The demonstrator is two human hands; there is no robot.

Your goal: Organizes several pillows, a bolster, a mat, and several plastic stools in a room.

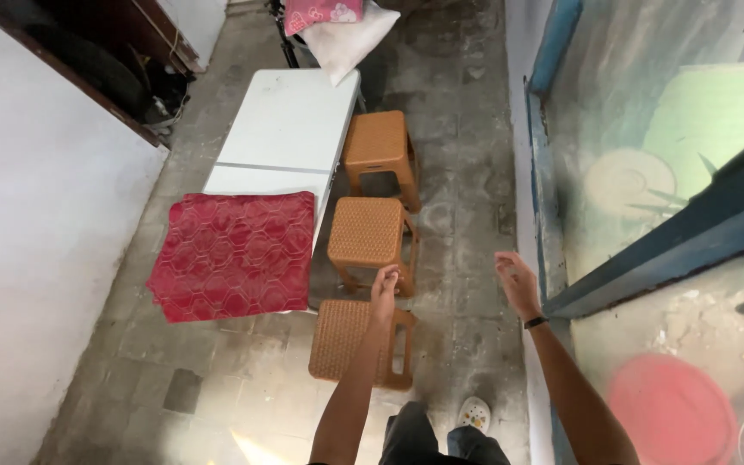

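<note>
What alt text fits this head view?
Both hands, left hand and right hand, reach out empty above three brown plastic stools lined beside a white folding table bearing a red patterned cloth.

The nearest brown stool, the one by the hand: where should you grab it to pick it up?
Probably by the slot in the side of the nearest brown stool. That cut-out faces the walkway, just below the left hand, so a grip from above on that open side fits best. The white table crowds the far side.
</note>
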